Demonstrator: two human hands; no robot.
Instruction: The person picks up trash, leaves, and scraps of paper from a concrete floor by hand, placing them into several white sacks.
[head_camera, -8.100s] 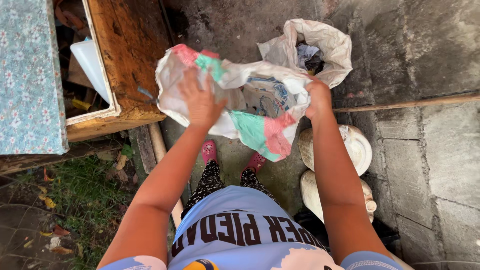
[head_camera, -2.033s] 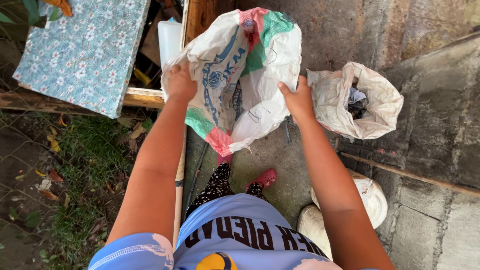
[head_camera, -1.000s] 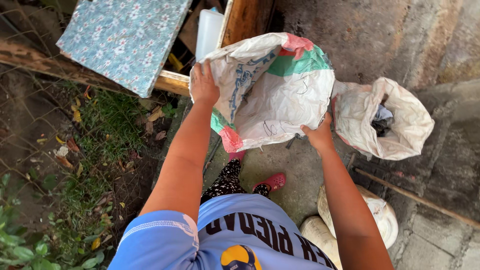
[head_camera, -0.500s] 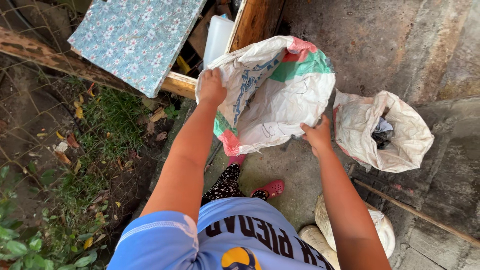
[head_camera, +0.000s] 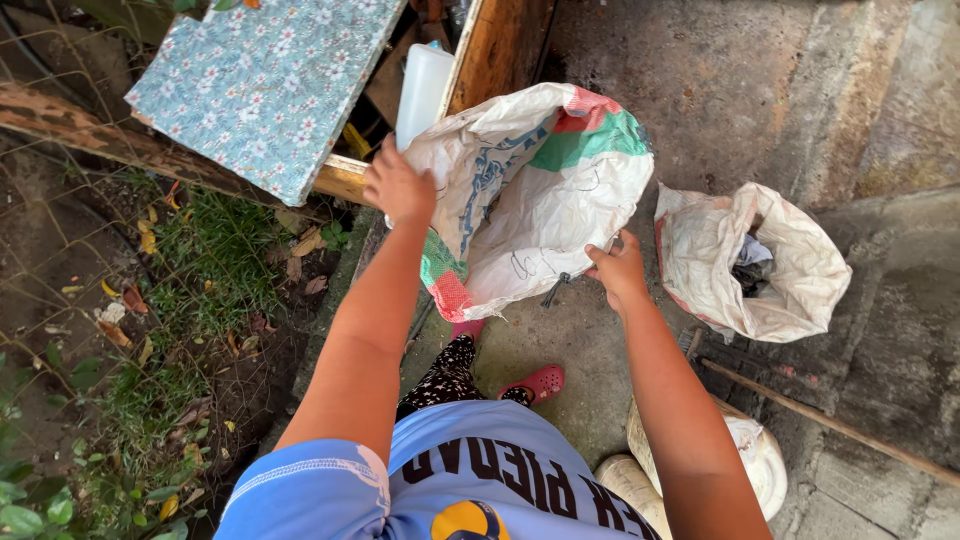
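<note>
I hold a white woven sack (head_camera: 545, 195) with a blue print and green and pink stripes in front of me, its mouth spread wide. My left hand (head_camera: 398, 187) grips the sack's left rim near a wooden frame. My right hand (head_camera: 618, 270) pinches the lower right rim, where a dark string hangs. The inside of the sack looks empty.
A second white sack (head_camera: 752, 262) with dark scraps inside sits on the concrete to the right. A floral panel (head_camera: 262, 85), a wooden frame (head_camera: 495, 45) and a white plastic jug (head_camera: 422, 85) stand ahead. A stick (head_camera: 830, 425), a pale container (head_camera: 755, 455) and grass (head_camera: 190, 300) flank me.
Over eight seconds I have unfolded the crumpled sack and spread its mouth. In the last second my right hand slid slightly up the rim; the view shifted a little.
</note>
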